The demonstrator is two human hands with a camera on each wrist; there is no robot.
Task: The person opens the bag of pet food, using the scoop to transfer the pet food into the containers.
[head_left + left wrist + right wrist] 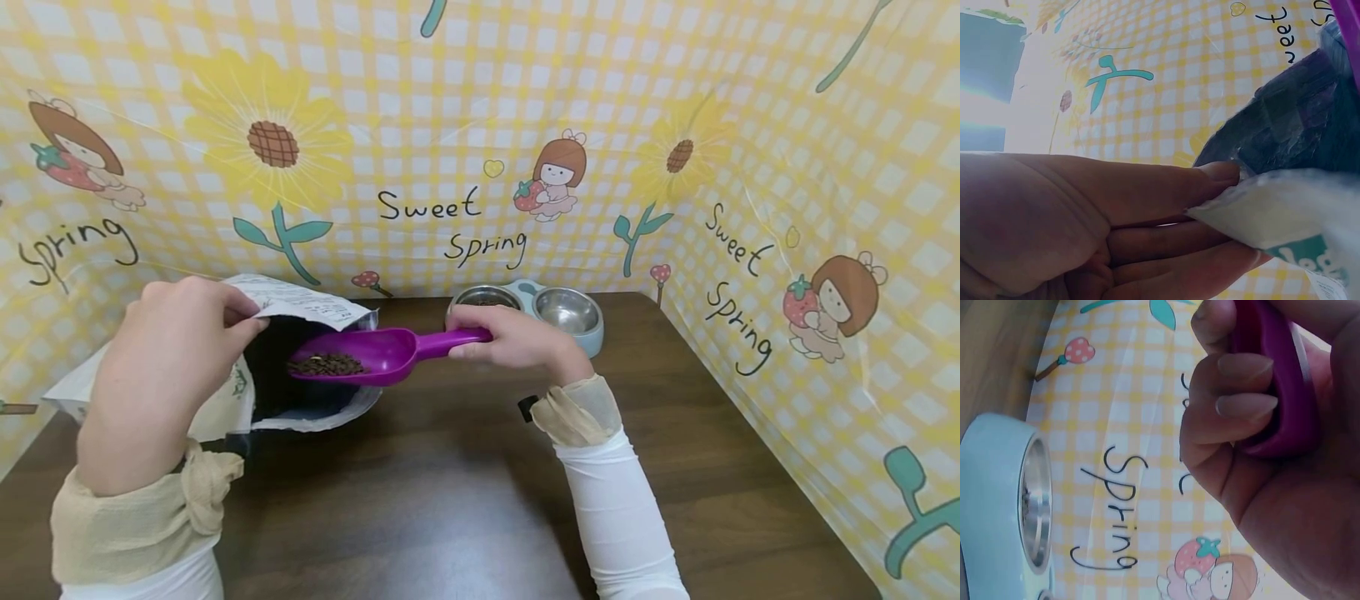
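In the head view a purple scoop [386, 354] with brown kibble [330, 364] in its bowl lies level across the mouth of a bag. My right hand [510, 336] grips its handle; the right wrist view shows the fingers curled round the purple handle [1297, 406]. The white bag [300, 296] has a dark inside and gapes toward the right. At the bag's upper edge my left hand [168, 358] pinches the rim between thumb and fingers. That pinched corner of the bag [1260, 219] also shows in the left wrist view.
Behind my right hand stands a pale blue double feeder [592, 342] with two steel bowls, the left one holding some kibble. The brown table [450, 500] meets a yellow checked cloth wall [420, 125] at the back and on the right.
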